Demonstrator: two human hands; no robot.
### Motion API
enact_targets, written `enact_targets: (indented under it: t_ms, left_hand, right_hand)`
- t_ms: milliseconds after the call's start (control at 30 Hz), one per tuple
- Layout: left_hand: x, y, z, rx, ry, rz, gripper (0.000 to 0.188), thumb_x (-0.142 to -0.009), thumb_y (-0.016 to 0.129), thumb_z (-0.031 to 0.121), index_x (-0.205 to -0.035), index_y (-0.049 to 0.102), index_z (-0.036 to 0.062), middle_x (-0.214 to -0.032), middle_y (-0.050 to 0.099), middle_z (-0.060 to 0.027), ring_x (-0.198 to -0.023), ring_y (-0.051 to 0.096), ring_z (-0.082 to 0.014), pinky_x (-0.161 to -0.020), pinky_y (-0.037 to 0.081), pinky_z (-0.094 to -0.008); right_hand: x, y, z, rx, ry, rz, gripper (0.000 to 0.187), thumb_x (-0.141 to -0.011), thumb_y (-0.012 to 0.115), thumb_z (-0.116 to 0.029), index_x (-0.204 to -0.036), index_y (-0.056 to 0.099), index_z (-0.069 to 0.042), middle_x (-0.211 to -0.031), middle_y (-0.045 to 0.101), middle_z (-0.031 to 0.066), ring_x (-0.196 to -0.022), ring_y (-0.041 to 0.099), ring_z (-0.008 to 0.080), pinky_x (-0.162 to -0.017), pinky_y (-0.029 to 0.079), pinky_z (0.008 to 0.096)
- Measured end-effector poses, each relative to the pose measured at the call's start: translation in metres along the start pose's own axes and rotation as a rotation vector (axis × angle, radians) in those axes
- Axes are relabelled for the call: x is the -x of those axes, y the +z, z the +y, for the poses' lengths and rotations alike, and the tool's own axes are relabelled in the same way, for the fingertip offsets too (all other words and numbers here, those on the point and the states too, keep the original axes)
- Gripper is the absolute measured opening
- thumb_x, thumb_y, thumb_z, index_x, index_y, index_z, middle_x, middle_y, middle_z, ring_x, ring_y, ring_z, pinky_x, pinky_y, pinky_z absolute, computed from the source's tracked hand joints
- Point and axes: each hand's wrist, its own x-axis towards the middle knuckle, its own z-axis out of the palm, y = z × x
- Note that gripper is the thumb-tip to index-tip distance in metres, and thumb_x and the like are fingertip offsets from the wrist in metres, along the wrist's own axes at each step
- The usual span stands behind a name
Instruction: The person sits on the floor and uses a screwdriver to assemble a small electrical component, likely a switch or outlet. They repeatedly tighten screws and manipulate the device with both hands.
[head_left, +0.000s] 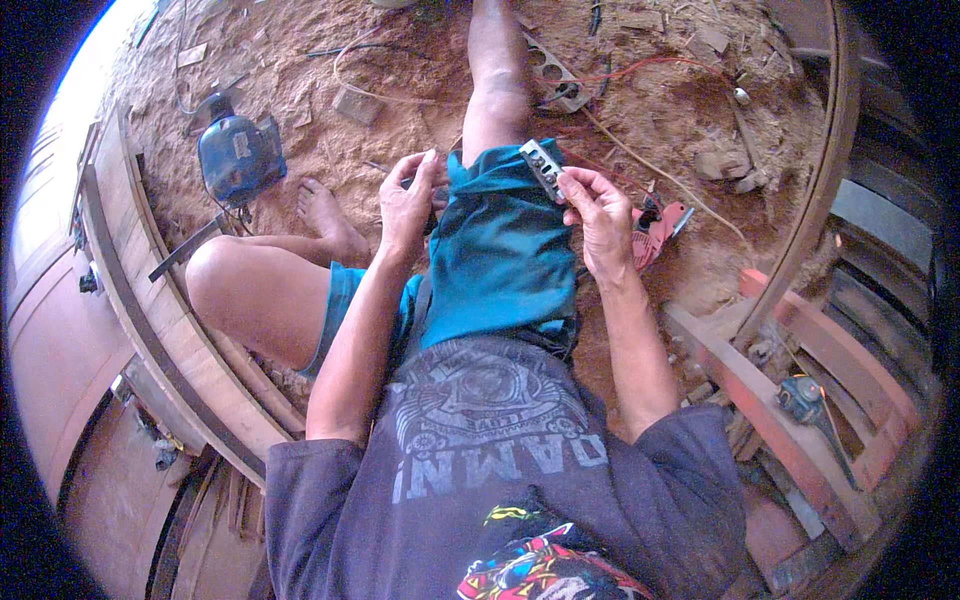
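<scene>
My right hand is closed on a short, flat silver metal piece with dark cut-outs along it, pinched at its near end between thumb and fingers. The piece is tilted, just above the teal shorts on my outstretched leg. Left of it, my left hand is raised with thumb and fingers drawn together. Something dark shows beside those fingers, too small to make out. Beyond my right wrist, a red tool lies on the ground, partly hidden by that hand.
A blue power tool stands at the left on the sawdust-covered ground. Cables run by a grey socket strip beyond my leg. Wooden boards curve along the left. A reddish wooden frame at the right bears a dark tool.
</scene>
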Motion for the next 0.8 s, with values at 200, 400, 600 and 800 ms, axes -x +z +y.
enact_targets:
  t_ms: [200,400,600,800]
  left_hand:
    - [0.03,-0.002,0.002,0.104,-0.037,0.012,0.034,-0.108,0.067,0.033,-0.125,0.069,0.0032,-0.097,0.072,-0.0066,-0.077,0.068,-0.0119,-0.066,0.056,-0.0263]
    - [0.068,0.025,0.013,0.016,-0.02,-0.204,0.044,-0.099,0.08,0.032,-0.132,0.068,0.0038,-0.105,0.075,-0.0074,-0.086,0.072,-0.0112,-0.069,0.057,-0.0253]
    - [0.062,0.009,0.014,0.231,-0.249,-0.227,0.032,-0.1,0.079,0.03,-0.12,0.068,0.0072,-0.102,0.075,-0.0048,-0.084,0.071,-0.0131,-0.069,0.059,-0.0286]
    - [0.068,0.005,-0.008,0.495,-0.293,-0.2,0.045,-0.104,0.071,0.044,-0.129,0.06,0.0072,-0.102,0.07,-0.0092,-0.086,0.071,-0.0193,-0.068,0.061,-0.0327]
  right_hand:
    - [0.008,0.017,0.003,0.013,0.014,-0.088,0.025,-0.097,0.082,-0.022,-0.112,0.076,-0.003,-0.097,0.076,0.0004,-0.079,0.066,0.0066,-0.063,0.052,0.0216]
    - [0.018,0.033,0.008,0.174,0.036,-0.206,0.028,-0.099,0.079,-0.016,-0.123,0.074,-0.004,-0.1,0.077,0.0007,-0.083,0.067,0.0058,-0.068,0.052,0.0219]
    - [0.02,0.053,0.004,0.014,0.037,-0.238,0.026,-0.102,0.076,-0.017,-0.125,0.074,-0.005,-0.103,0.076,-0.0001,-0.085,0.065,0.0053,-0.072,0.051,0.0218]
    - [0.024,0.075,0.022,0.02,0.03,-0.23,0.025,-0.104,0.073,-0.018,-0.126,0.072,-0.007,-0.105,0.076,-0.0004,-0.088,0.065,0.0063,-0.073,0.052,0.0224]
